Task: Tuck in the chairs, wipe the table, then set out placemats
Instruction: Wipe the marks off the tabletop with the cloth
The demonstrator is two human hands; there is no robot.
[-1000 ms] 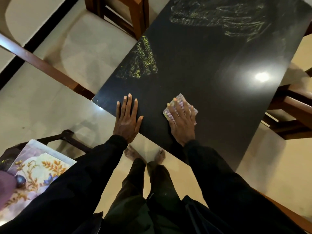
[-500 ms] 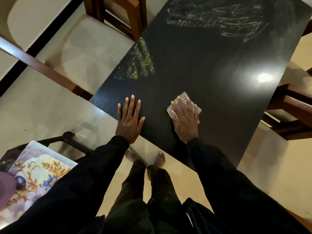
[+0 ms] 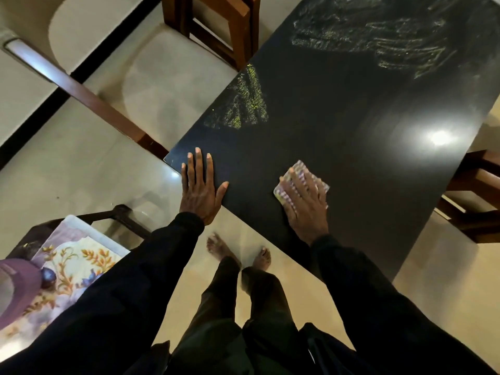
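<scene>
Pressing cloth [image 3: 298,167] to table [image 3: 351,117], right hand [image 3: 304,203] lies straight-fingered; left hand [image 3: 200,190] rests flat.

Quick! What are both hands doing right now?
Left hand: open, flat on the table.
Right hand: open, pressing the cloth onto the table.

1 table [image 3: 338,125], 1 cloth [image 3: 299,167], 2 hands [image 3: 201,190] [image 3: 304,205], 2 feet [image 3: 216,246] [image 3: 263,257]

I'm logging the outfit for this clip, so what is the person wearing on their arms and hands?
The left sleeve and right sleeve are plain black, long and loose, ending at the wrists. The left hand and right hand wear no gloves, and no watch or bracelet shows.
</scene>
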